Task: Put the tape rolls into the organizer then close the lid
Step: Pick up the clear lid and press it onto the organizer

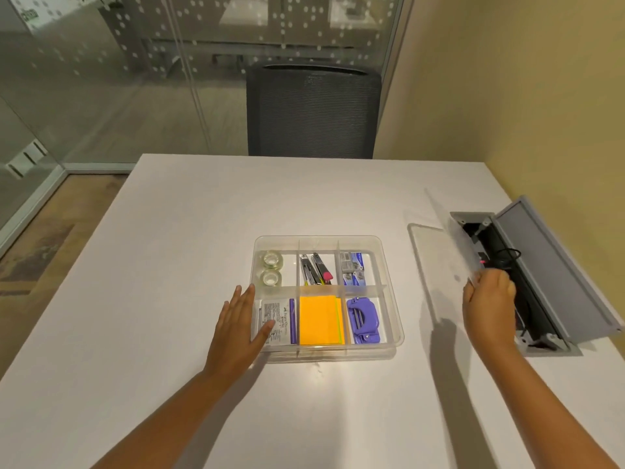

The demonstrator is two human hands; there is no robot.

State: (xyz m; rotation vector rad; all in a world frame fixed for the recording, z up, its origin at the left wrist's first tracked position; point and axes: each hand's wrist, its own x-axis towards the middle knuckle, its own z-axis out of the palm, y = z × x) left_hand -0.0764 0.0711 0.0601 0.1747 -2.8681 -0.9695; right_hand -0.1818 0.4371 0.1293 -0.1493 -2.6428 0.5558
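A clear plastic organizer (389,252) with six compartments sits in the middle of the white table. Two clear tape rolls (271,268) lie in its far-left compartment. My left hand (240,328) rests flat and open against the organizer's left wall, thumb over the near-left compartment. The clear lid (439,252) lies to the right of the organizer, tilted up on its right edge. My right hand (488,304) grips that raised edge.
The other compartments hold staplers or cutters (314,269), staple boxes (351,267), a paper packet (279,319), orange sticky notes (319,319) and a purple hole punch (363,319). An open grey cable box (548,265) sits at the table's right. A dark chair (313,110) stands behind.
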